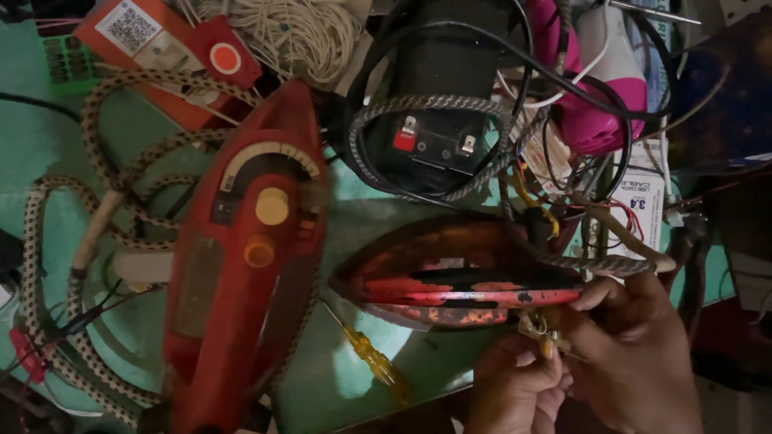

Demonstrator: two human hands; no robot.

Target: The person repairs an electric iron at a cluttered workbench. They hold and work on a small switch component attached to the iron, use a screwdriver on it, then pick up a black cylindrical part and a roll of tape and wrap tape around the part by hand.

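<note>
A worn, rust-streaked iron base (462, 277) lies on its side at the middle of the green bench top (48, 153), its pointed nose toward the left and its blunt rear end at the two hands. Its metal shell is dark and scorched, with red, orange and black patches along the rim.

The right hand (635, 354) curls around that rear end, thumb on the rim, fingers closed about a small brass-coloured fitting (537, 328) with short wire ends. The left hand (515, 390) is just below, its fingertips pinched narrow on the same fitting. A braided, speckled fabric cord (611, 264) runs along the top of the base into the right hand's grasp.

Just in front of the base lies a yellow-handled screwdriver (374, 362), clear plastic handle, thin shaft pointing up-left. Left of it stands a red plastic iron housing (241, 265), long and tapered, with a yellow knob, an orange button and an arched dial scale. More braided cord (36, 265) loops in coils around it on the left.

Behind, a black box-shaped battery (438, 104) shows one red and one pale terminal tab, wrapped round by black cable and braided cord. A skein of cream string (293, 32) sits at the top, an orange flat device (157, 56) top left, and a pink-and-white plastic appliance (603, 88) top right among tangled thin wires.
</note>
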